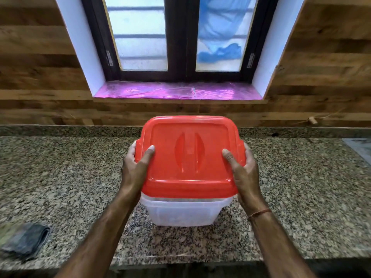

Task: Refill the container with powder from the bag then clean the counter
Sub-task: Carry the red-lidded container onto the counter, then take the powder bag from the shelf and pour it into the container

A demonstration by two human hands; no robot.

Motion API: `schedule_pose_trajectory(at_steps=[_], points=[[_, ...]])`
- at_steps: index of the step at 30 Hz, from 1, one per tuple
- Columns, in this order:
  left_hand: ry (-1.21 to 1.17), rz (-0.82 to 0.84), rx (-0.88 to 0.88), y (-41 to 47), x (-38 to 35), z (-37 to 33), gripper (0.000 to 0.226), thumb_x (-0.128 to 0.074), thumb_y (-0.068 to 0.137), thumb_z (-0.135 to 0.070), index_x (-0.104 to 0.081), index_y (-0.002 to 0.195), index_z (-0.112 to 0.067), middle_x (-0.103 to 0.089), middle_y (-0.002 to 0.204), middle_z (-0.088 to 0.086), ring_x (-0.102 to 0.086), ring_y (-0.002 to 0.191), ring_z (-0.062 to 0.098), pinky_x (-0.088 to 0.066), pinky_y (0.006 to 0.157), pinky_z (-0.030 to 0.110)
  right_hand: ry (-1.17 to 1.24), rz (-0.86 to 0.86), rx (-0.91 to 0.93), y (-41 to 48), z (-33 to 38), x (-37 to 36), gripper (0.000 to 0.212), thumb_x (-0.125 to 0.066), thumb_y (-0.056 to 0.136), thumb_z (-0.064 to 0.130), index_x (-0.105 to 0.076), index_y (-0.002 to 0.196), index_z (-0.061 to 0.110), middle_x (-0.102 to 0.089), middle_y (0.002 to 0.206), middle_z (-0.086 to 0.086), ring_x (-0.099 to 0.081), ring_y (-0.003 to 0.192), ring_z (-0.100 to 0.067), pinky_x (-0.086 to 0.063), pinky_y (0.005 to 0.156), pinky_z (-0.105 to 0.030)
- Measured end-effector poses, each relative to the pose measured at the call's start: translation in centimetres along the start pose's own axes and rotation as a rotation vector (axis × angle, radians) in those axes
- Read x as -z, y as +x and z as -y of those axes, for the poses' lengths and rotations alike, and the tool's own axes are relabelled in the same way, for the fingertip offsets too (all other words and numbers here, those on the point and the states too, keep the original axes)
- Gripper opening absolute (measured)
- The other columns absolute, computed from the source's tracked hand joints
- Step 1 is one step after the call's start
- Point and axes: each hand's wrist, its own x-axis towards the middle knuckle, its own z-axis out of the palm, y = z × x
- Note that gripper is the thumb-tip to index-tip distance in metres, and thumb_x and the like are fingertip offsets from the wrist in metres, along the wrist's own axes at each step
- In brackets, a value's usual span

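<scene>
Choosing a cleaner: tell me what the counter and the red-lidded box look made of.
Speckled grey-brown counter: polished granite by its grain, or a look-alike. Red square lid: glossy moulded plastic. Clear tub beneath: translucent, frosted plastic, probably.

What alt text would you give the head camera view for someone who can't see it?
A person's left hand and right hand grip opposite sides of the red lid on a clear container at a granite counter. A dark cloth lies near the counter's front left edge, and a frosted window is set in the wood wall behind.
</scene>
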Motion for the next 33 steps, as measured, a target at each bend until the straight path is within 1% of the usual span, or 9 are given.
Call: schedule_pose_trajectory(at_steps=[5, 8, 10, 14, 17, 21, 26, 30, 33], points=[[0.071, 0.052, -0.001, 1.6, -4.0, -2.3, 0.071, -0.067, 0.082, -0.060, -0.053, 0.142, -0.026, -0.072, 0.119, -0.002, -0.071, 0.105, 0.018, -0.060, 0.091, 0.044, 0.338, 0.026, -0.218, 3.5, 0.7, 4.4, 0.074, -0.084, 0.079, 0.017, -0.050, 0.145, 0.026, -0.072, 0.126, -0.010, -0.076, 0.102, -0.029, -0.062, 0.082, -0.050], [0.115, 0.155, 0.021, 0.8, -8.5, -1.9, 0.062, -0.049, 0.088, -0.068, -0.059, 0.134, -0.027, -0.071, 0.122, 0.000, -0.066, 0.114, 0.020, -0.052, 0.102, 0.043, 0.370, -0.019, -0.271, 5.7, 0.0, 9.2, 0.076, -0.085, 0.077, 0.016, -0.052, 0.144, 0.026, -0.073, 0.123, -0.014, -0.077, 0.098, -0.033, -0.062, 0.077, -0.051], [0.150, 0.197, 0.022, -0.5, -11.6, -1.3, 0.072, -0.035, 0.087, -0.080, -0.059, 0.134, -0.029, -0.069, 0.127, 0.000, -0.062, 0.120, 0.021, -0.047, 0.109, 0.046, 0.385, -0.068, -0.288, 6.9, -0.6, 12.6, 0.076, -0.086, 0.075, 0.017, -0.053, 0.143, 0.027, -0.075, 0.119, -0.014, -0.078, 0.095, -0.032, -0.062, 0.074, -0.051], [0.409, 0.308, 0.041, -3.1, -17.8, -0.1, 0.091, -0.037, 0.089, -0.082, -0.027, 0.160, -0.026, -0.037, 0.163, 0.007, -0.036, 0.149, 0.030, -0.032, 0.119, 0.053, 0.406, -0.198, -0.301, 8.9, -2.6, 20.0, 0.072, -0.087, 0.072, 0.021, -0.059, 0.138, 0.029, -0.076, 0.116, -0.012, -0.077, 0.096, -0.031, -0.062, 0.074, -0.055], [0.702, 0.350, -0.003, -4.9, -21.2, 1.4, 0.087, -0.051, 0.094, -0.068, -0.021, 0.161, -0.021, -0.039, 0.161, 0.010, -0.041, 0.145, 0.032, -0.040, 0.113, 0.046, 0.406, -0.304, -0.312, 10.5, -5.4, 25.6, 0.066, -0.087, 0.074, 0.019, -0.062, 0.135, 0.026, -0.076, 0.115, -0.010, -0.076, 0.097, -0.029, -0.062, 0.076, -0.055], [0.930, 0.221, -0.069, -5.4, -23.6, 3.4, 0.062, -0.050, 0.095, -0.061, -0.029, 0.144, -0.028, -0.072, 0.113, 0.016, -0.068, 0.108, 0.039, -0.052, 0.085, 0.044, 0.370, -0.354, -0.315, 12.3, -10.0, 30.6, 0.043, -0.077, 0.083, 0.007, -0.067, 0.123, 0.016, -0.080, 0.088, 0.004, -0.075, 0.070, -0.009, -0.065, 0.063, -0.037], [1.080, 0.130, -0.117, -5.3, -24.2, 3.8, 0.064, -0.043, 0.102, -0.054, -0.026, 0.157, -0.026, -0.068, 0.119, 0.029, -0.065, 0.109, 0.046, -0.049, 0.084, 0.046, 0.183, -0.216, -0.410, 13.6, -17.3, 30.7, 0.056, -0.081, 0.078, 0.007, -0.063, 0.130, 0.015, -0.075, 0.110, -0.010, -0.073, 0.076, -0.016, -0.063, 0.070, -0.036], [1.127, 0.097, -0.130, -5.3, -24.7, 4.3, 0.066, -0.043, 0.101, -0.057, -0.027, 0.157, -0.026, -0.069, 0.115, 0.030, -0.066, 0.105, 0.047, -0.049, 0.081, 0.047, 0.068, -0.134, -0.465, 14.2, -21.0, 29.2, 0.058, -0.082, 0.077, 0.006, -0.063, 0.131, 0.015, -0.075, 0.111, -0.010, -0.072, 0.085, -0.025, -0.061, 0.079, -0.040], [1.138, 0.079, -0.131, -5.3, -24.7, 4.3, 0.064, -0.044, 0.102, -0.054, -0.027, 0.157, -0.026, -0.069, 0.114, 0.031, -0.065, 0.104, 0.048, -0.049, 0.079, 0.046, -0.135, -0.144, -0.470, 14.2, -22.9, 28.6, 0.052, -0.087, 0.072, 0.019, -0.068, 0.120, 0.013, -0.076, 0.107, -0.010, -0.072, 0.082, -0.023, -0.060, 0.077, -0.034]])
